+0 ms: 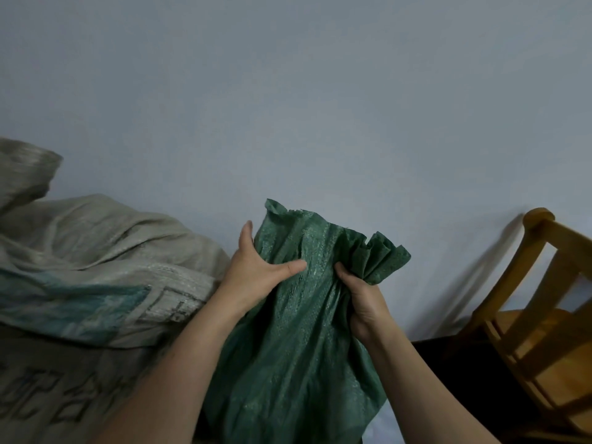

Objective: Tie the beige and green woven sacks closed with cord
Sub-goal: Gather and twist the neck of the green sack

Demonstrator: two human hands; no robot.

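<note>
The green sack (294,347) is gathered at its mouth: pleats are clenched in the right grip (362,302), the edge pinched (thumb in front) by the left grip (256,277).

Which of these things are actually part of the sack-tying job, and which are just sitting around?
In the job: green sack, its mouth gathered by the left hand and right hand; beige sack beside it, on the left. No cord is in view.
Just there: wooden chair on the right; pale wall behind.
</note>
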